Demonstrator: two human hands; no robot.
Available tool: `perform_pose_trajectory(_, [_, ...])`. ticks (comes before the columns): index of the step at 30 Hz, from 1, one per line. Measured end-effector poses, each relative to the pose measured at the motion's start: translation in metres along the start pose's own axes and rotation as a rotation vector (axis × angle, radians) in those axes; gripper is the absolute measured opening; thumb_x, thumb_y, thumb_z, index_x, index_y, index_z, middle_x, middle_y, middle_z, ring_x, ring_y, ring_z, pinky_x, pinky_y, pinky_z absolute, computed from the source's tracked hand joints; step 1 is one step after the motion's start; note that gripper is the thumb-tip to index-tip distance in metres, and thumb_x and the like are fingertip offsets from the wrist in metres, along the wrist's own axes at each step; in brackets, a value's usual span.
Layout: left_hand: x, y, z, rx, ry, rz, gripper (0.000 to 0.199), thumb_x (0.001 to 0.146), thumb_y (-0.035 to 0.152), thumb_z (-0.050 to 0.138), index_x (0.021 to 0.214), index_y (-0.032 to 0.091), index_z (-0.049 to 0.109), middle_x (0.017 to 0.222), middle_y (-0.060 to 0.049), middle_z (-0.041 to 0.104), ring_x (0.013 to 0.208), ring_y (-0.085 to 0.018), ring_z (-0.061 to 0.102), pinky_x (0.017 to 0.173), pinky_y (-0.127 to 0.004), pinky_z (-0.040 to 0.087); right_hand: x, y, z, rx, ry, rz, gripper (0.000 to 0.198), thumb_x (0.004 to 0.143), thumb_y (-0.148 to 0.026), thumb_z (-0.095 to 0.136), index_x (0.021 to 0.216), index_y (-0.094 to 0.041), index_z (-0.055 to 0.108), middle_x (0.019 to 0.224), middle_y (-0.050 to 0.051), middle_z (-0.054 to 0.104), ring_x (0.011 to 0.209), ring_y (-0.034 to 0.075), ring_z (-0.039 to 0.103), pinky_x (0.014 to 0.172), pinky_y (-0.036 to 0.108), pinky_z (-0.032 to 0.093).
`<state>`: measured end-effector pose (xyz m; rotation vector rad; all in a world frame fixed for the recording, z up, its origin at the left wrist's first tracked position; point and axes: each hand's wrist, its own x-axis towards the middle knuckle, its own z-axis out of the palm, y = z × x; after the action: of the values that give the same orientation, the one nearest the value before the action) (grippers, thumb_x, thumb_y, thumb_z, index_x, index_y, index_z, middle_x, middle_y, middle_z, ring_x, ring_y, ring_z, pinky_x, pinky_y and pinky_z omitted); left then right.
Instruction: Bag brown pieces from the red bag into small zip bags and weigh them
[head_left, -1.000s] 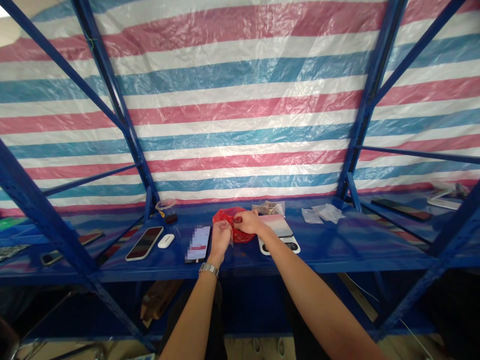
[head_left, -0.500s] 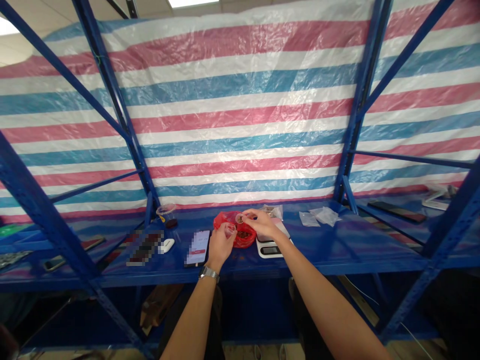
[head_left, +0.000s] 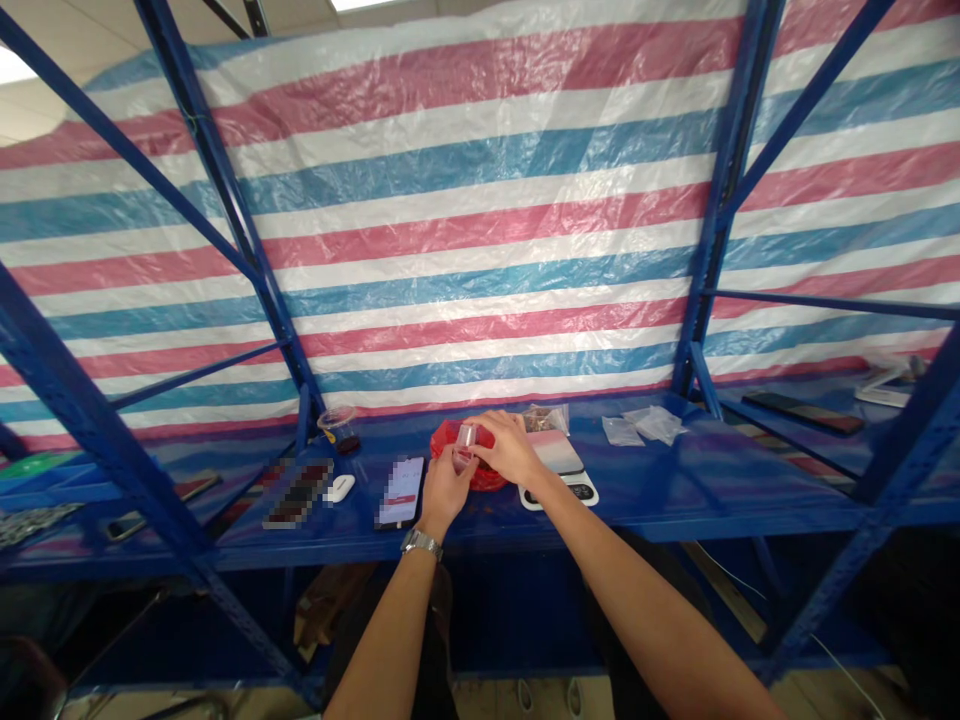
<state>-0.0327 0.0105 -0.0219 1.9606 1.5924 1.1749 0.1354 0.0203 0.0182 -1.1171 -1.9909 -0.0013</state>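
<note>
My left hand [head_left: 445, 492], with a metal-band watch at its wrist, is closed around a small clear plastic cup [head_left: 460, 460]. In my right hand [head_left: 511, 450] is a second clear plastic cup [head_left: 466, 436], tilted with its mouth down at the left hand's cup. The two cups meet or nearly meet; their contents are too small to tell. Below and behind both hands lies an open red plastic bag [head_left: 489, 478], partly hidden by them. Just right of the bag, a white digital scale [head_left: 559, 492] stands partly under my right forearm.
A phone with a lit screen [head_left: 400, 492], a white earbud case [head_left: 340, 488] and a clear cup of dark liquid [head_left: 346, 440] are on the left. Clear bags [head_left: 654, 425] lie to the right. Blue uprights [head_left: 694, 350] flank the blue shelf [head_left: 645, 490].
My right hand has moved left and tipped its cup over the one in my left hand. The scale is less covered by the right hand now.
</note>
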Motion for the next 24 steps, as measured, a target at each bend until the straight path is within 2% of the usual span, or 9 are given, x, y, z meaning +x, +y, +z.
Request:
perform_pose_trajectory(3, [-0.001,0.001,-0.001,0.011,0.027,0.026,0.020,0.093,0.035,0.064,0.106,0.019,0.065,0.094,-0.008,0.075,0.087,-0.021,0.070,0.081,-0.031,0.046,0.000,0.008,0.001,-0.065,0.002,0.099,0.025,0.091,-0.029,0.071,0.116,-0.028,0.072,0.117,0.006,0.072,0.113,0.027,0.058,0.097,0.039,0.032])
perform_pose_trajectory(6, [-0.003,0.002,-0.004,0.077,0.073,-0.033,0.020,0.094,0.035,0.063,0.103,0.018,0.064,0.103,-0.014,0.074,0.095,-0.025,0.070,0.084,-0.034,0.046,-0.004,0.017,0.004,-0.123,-0.163,0.141,0.017,0.087,-0.032,0.073,0.103,-0.027,0.076,0.109,0.006,0.073,0.110,0.028,0.059,0.097,0.041,0.032])
perform_pose_trajectory(9, [-0.005,0.002,-0.005,0.147,0.034,-0.104,0.019,0.094,0.036,0.062,0.101,0.018,0.063,0.103,-0.017,0.075,0.096,-0.028,0.071,0.081,-0.034,0.046,-0.007,0.024,0.009,-0.206,-0.264,0.153,0.020,0.086,-0.029,0.073,0.105,-0.027,0.076,0.113,0.007,0.072,0.114,0.029,0.057,0.099,0.042,0.032])
perform_pose_trajectory(15, [-0.007,0.001,-0.003,0.185,-0.024,-0.131,0.017,0.092,0.037,0.064,0.097,0.021,0.065,0.095,-0.014,0.077,0.092,-0.028,0.073,0.077,-0.033,0.045,-0.002,0.024,0.024,-0.379,-0.170,0.190,0.023,0.092,-0.024,0.064,0.112,-0.023,0.073,0.118,0.012,0.070,0.121,0.031,0.053,0.103,0.045,0.030])
perform_pose_trajectory(18, [-0.007,0.001,-0.003,0.149,-0.041,-0.122,0.015,0.090,0.035,0.066,0.094,0.021,0.065,0.093,-0.013,0.077,0.089,-0.027,0.073,0.077,-0.032,0.045,0.004,0.022,0.033,-0.381,-0.177,0.215,0.024,0.093,-0.024,0.062,0.115,-0.021,0.073,0.121,0.014,0.070,0.120,0.030,0.054,0.103,0.045,0.031])
perform_pose_trajectory(22, [-0.004,-0.001,0.000,-0.004,0.005,-0.151,0.013,0.089,0.033,0.067,0.090,0.020,0.066,0.086,-0.009,0.075,0.081,-0.024,0.070,0.075,-0.032,0.047,0.011,0.018,0.038,-0.328,-0.237,0.212,0.021,0.092,-0.026,0.065,0.109,-0.023,0.076,0.122,0.012,0.071,0.119,0.029,0.057,0.103,0.044,0.030])
perform_pose_trajectory(24, [-0.002,-0.004,0.003,-0.112,0.055,-0.190,0.013,0.089,0.034,0.067,0.088,0.020,0.065,0.081,-0.006,0.073,0.076,-0.021,0.068,0.073,-0.031,0.048,0.011,0.016,0.036,-0.300,-0.253,0.230,0.018,0.090,-0.030,0.067,0.104,-0.024,0.077,0.115,0.010,0.074,0.115,0.029,0.060,0.102,0.044,0.031])
